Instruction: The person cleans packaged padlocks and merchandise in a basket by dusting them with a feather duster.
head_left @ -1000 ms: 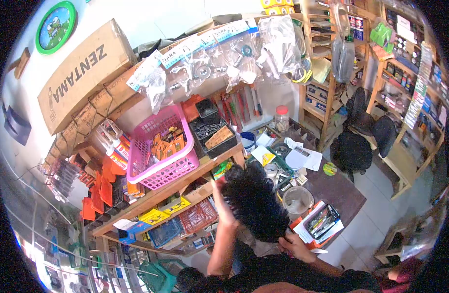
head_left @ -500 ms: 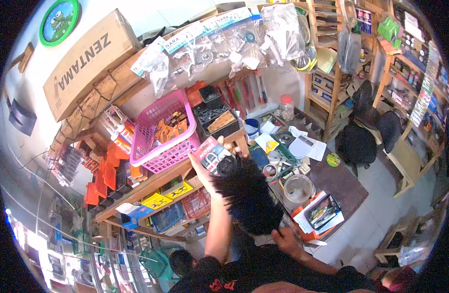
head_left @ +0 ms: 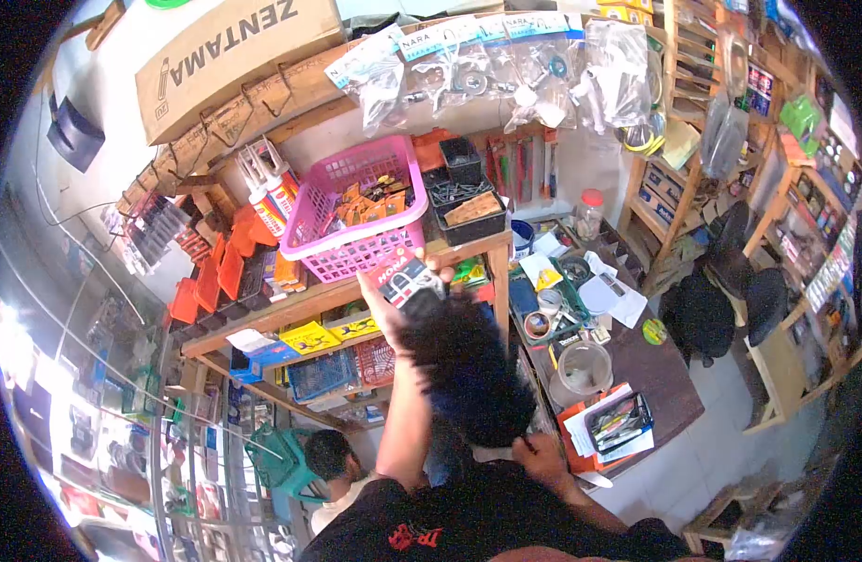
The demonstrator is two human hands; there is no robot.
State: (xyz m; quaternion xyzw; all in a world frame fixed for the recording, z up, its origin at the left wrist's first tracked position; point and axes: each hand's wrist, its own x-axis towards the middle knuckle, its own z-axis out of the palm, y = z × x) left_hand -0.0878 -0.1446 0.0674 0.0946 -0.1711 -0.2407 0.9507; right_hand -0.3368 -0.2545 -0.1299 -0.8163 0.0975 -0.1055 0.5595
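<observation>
My left hand (head_left: 386,318) is raised in front of the shelf, its fingers wrapped round a red and black padlock pack (head_left: 408,281) with padlock pictures on its face. A black, bushy duster (head_left: 468,379) lies across the middle of the view, its tip touching or just overlapping the pack's lower edge. Low and to the right, my right hand (head_left: 545,462) is closed at the duster's near end; the handle itself is mostly hidden. Just beyond the pack stands a pink basket (head_left: 356,255) filled with small orange-carded packets.
Black bins (head_left: 473,229) of screws sit beside the basket. At right, a dark desk (head_left: 670,412) bears a clear tub (head_left: 581,370), papers and a pen tray (head_left: 620,421). Bagged taps (head_left: 468,80) hang above. Another person (head_left: 333,459) is low at left, near a green chair (head_left: 276,459).
The view has swung left, so the shelf and desk appear further right. The padlock pack shows more of its face. The duster is blurred by motion, and the other person shows more.
</observation>
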